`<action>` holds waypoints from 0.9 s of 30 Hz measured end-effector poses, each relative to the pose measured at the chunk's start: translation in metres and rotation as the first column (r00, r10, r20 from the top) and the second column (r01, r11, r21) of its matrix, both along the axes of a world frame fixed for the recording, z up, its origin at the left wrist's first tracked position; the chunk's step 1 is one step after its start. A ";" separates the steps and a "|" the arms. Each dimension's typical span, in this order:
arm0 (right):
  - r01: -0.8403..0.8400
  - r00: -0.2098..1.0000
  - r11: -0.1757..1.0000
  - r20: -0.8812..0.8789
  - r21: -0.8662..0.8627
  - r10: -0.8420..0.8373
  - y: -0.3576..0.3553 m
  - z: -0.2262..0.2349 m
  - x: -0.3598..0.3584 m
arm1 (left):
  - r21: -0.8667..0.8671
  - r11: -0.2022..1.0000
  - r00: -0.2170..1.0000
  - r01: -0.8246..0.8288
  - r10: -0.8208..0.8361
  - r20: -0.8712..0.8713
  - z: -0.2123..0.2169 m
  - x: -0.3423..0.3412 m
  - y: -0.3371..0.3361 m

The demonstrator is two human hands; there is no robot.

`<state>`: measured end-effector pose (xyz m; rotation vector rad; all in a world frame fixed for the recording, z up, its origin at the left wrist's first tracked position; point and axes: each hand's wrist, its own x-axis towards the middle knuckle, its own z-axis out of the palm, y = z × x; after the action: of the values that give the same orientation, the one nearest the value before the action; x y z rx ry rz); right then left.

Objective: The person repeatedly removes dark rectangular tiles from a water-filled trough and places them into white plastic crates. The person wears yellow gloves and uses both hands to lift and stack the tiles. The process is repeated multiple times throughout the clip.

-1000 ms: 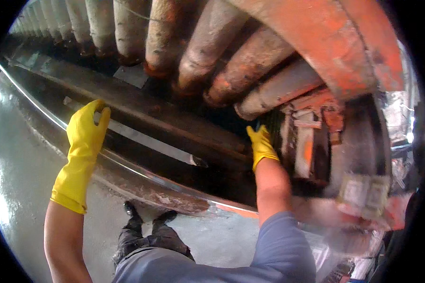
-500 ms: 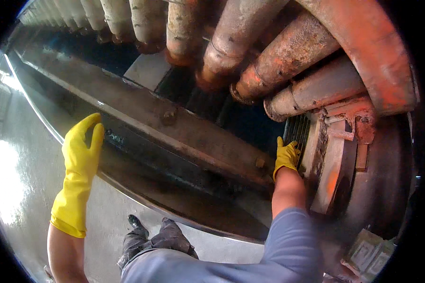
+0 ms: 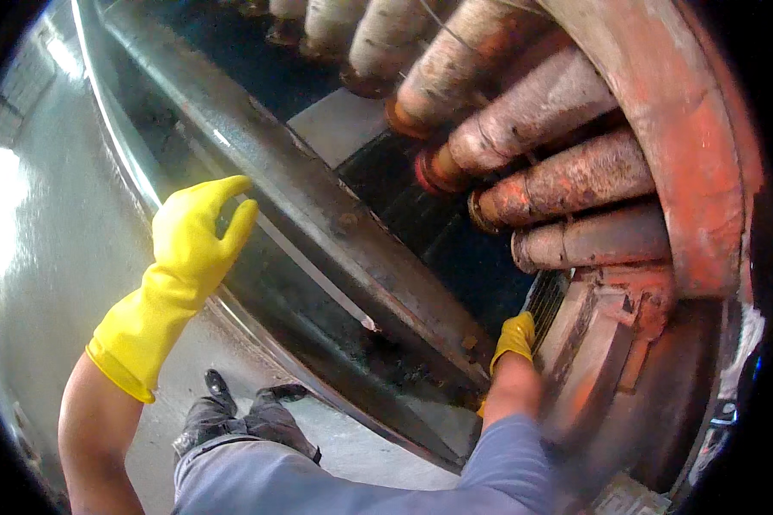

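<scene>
Hands, both in yellow rubber gloves. Left hand [image 3: 206, 223], just above nine o'clock: thumb and fingers parted, nothing visible between. Right hand [image 3: 515, 336], four o'clock: fingers bent beside dark, narrow-ribbed slats [image 3: 548, 296] at its one o'clock; I cannot tell whether it grips. Slats look stiff, possibly heavy, slick if greasy; hold by an edge, I'd judge. Fingertips hidden; recess beyond the long rust-brown steel beam [image 3: 369, 249], toward one o'clock, too dark to read.

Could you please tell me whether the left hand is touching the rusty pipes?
Apart: the head view shows a long metal beam and dark space between the left hand and the rusty pipes.
</scene>
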<state>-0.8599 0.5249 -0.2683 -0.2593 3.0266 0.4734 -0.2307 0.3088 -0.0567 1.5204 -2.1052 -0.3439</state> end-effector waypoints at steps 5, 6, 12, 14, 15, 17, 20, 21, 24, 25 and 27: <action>-0.100 0.990 0.994 0.106 0.042 0.095 0.021 0.019 0.000 | -0.046 0.999 0.999 -0.025 0.024 -0.023 -0.007 0.014 0.020; -0.133 0.986 0.991 0.098 -0.022 0.134 0.022 0.022 0.007 | -0.034 0.999 0.999 -0.027 0.026 -0.028 -0.007 0.016 0.024; -0.412 0.899 0.902 0.100 -0.127 0.425 0.019 0.052 0.081 | -0.057 0.998 0.999 -0.036 0.035 -0.023 -0.013 0.040 0.039; -0.443 0.880 0.878 0.099 -0.181 0.464 0.018 0.075 0.116 | -0.059 0.998 0.999 -0.030 0.028 -0.032 -0.019 0.045 0.044; -0.465 0.866 0.858 0.087 -0.219 0.492 0.023 0.076 0.120 | -0.062 0.998 0.999 -0.029 0.027 -0.037 -0.019 0.047 0.046; -0.551 0.820 0.776 -0.028 -0.307 0.571 0.037 0.078 0.131 | -0.054 0.998 0.998 -0.014 0.010 -0.061 -0.019 0.049 0.051; -0.428 0.831 0.837 0.216 -0.342 0.513 0.027 0.112 0.169 | -0.046 0.998 0.998 -0.032 0.029 -0.059 -0.022 0.056 0.059; -0.455 0.831 0.811 0.152 -0.368 0.535 0.034 0.111 0.170 | -0.047 0.998 0.998 -0.039 0.036 -0.058 -0.021 0.057 0.060; -0.449 0.830 0.753 0.088 -0.482 0.551 0.051 0.115 0.176 | -0.023 0.999 0.998 -0.027 0.025 -0.059 -0.023 0.059 0.064; -0.482 0.808 0.732 0.079 -0.481 0.584 0.054 0.118 0.167 | -0.022 0.999 0.998 -0.026 0.024 -0.053 -0.022 0.058 0.066; -0.476 0.753 0.696 0.161 -0.537 0.639 0.024 0.160 0.196 | -0.039 0.997 0.998 -0.064 0.063 -0.027 -0.026 0.071 0.068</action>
<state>-0.6634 0.5493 -0.1081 -1.2011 2.6020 -0.2892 -0.1602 0.3767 -0.0832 1.5482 -2.0270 -0.2955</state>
